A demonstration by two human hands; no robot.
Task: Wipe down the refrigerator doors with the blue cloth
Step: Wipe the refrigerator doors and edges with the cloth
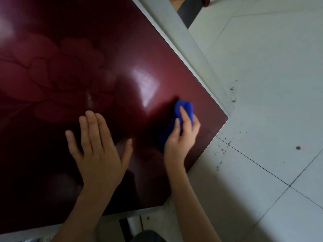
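I've got the cloth [183, 117] bunched in my right hand [181, 138], fingers curled on it, low on the door [87, 67] near its corner. Left hand [97, 151] lies spread flat, bracing. I'd use overlapping strokes, firm pressure.

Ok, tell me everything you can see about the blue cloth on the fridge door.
The bright blue cloth looks soft, perhaps microfibre, and is bunched into a wad, not spread flat. The right hand grips it, fingers curled over it, so only its top end and a strip beside the fingers show. It presses against the glossy dark red refrigerator door, near one grey-trimmed corner, beside a bright reflection.
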